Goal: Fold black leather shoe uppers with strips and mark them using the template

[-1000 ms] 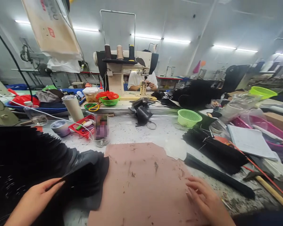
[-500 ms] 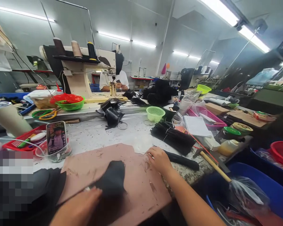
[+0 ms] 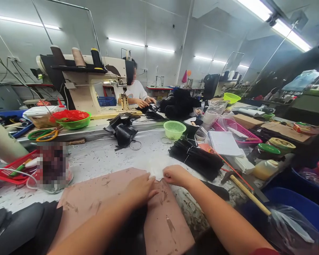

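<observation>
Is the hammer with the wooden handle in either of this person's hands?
No, the hammer lies farther right, apart from both the left hand and the right hand.

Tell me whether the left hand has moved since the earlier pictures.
Yes: judged against the pink board, the left hand has moved right and forward, from the black stack to beside the right hand.

The left hand (image 3: 142,188) is over the board (image 3: 95,189), the right hand (image 3: 175,175) close by; from the latter, basket (image 3: 174,130) at twelve o'clock, black bundle (image 3: 196,158) at two, hammer (image 3: 250,195) between three and four.
</observation>
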`<action>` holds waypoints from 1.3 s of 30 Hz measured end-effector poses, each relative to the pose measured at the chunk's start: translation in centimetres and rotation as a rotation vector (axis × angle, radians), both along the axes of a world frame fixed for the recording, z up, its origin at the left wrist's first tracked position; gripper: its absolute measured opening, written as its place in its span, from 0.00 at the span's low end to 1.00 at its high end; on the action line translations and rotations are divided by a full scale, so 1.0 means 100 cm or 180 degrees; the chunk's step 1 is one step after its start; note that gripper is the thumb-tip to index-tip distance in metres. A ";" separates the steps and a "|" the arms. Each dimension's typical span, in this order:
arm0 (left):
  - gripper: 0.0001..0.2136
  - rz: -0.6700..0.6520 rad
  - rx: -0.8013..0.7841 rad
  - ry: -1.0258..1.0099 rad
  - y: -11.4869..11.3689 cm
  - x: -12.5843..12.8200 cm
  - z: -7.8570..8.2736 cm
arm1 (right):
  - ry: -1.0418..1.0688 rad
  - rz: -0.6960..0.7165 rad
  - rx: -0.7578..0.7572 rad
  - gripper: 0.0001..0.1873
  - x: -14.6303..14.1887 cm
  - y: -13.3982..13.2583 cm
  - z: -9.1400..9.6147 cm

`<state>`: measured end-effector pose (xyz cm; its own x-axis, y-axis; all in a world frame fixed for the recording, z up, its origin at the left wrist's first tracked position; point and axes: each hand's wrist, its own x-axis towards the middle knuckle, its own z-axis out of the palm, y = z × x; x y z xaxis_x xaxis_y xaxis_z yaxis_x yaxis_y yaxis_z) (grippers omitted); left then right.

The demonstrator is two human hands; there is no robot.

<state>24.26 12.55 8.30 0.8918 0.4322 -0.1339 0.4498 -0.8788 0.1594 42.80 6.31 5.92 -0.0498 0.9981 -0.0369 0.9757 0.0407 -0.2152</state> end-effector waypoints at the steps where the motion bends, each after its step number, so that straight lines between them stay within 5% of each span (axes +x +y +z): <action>1: 0.18 -0.0012 0.0009 0.0050 0.001 0.007 -0.003 | -0.0020 -0.0041 -0.0026 0.08 -0.001 0.002 -0.001; 7: 0.18 -0.0026 0.0021 0.0192 0.002 0.022 -0.005 | 0.0194 -0.0720 0.0302 0.11 0.012 0.025 0.007; 14: 0.14 0.0181 -0.0320 -0.0157 0.015 0.024 -0.003 | 0.0933 -0.2350 0.1831 0.17 0.054 0.040 0.059; 19: 0.11 0.0852 -0.0528 -0.1190 0.023 0.025 0.007 | 0.2052 -0.2033 0.2080 0.10 0.000 0.023 0.050; 25: 0.09 0.1323 -0.0573 -0.2268 0.013 0.013 0.013 | 0.3902 -0.1355 0.1655 0.20 -0.076 0.014 0.019; 33: 0.05 0.1366 -0.1124 -0.2571 0.004 -0.014 0.017 | 0.5022 -0.1699 0.1398 0.23 -0.084 0.023 0.009; 39: 0.06 0.2477 -0.1922 -0.2867 0.050 -0.036 0.006 | 0.4616 -0.1441 0.1118 0.23 -0.082 0.023 0.004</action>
<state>20.71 17.51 8.95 0.3194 0.9475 0.0183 0.3315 -0.1298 0.9345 34.61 8.59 6.28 0.4614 0.8872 0.0044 -0.1057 0.0599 -0.9926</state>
